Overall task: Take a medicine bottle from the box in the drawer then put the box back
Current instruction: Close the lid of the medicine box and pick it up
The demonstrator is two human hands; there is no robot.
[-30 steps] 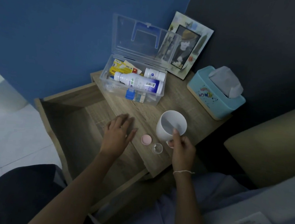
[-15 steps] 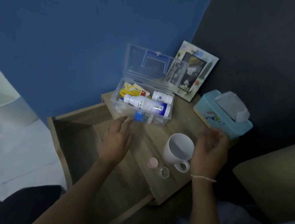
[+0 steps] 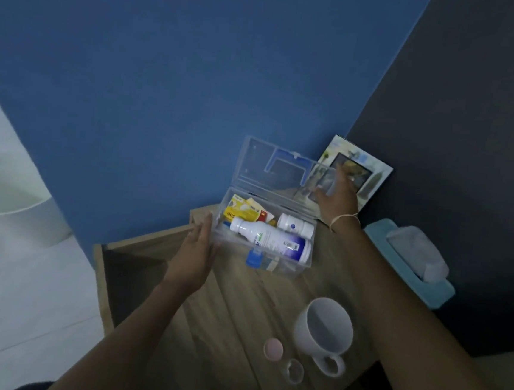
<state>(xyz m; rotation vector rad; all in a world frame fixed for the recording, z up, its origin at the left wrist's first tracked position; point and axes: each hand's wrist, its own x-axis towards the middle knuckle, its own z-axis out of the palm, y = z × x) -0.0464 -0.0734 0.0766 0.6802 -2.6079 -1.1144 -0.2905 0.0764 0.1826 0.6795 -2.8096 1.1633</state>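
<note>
A clear plastic box (image 3: 293,266) stands on the wooden nightstand (image 3: 239,311), its lid (image 3: 252,163) raised upright. Inside lie a large white medicine bottle (image 3: 271,242) with a blue label, a smaller white bottle (image 3: 295,226) and yellow packets (image 3: 241,213). My left hand (image 3: 196,258) rests flat against the box's left end, fingers straight. My right hand (image 3: 336,198) reaches up to the lid's right edge, fingers on it. The open drawer (image 3: 136,277) sits empty and dark to the left below the tabletop.
A white mug (image 3: 324,331) stands near the front with a pink cap (image 3: 273,348) and a small clear cup (image 3: 294,370) beside it. A blue tissue box (image 3: 398,269) is at the right, and a picture frame (image 3: 372,180) leans on the wall behind the lid.
My right hand let go of the mug and rose to the lid's right edge. My left hand moved forward from the tabletop to the box's left end. The camera tilted upward.
</note>
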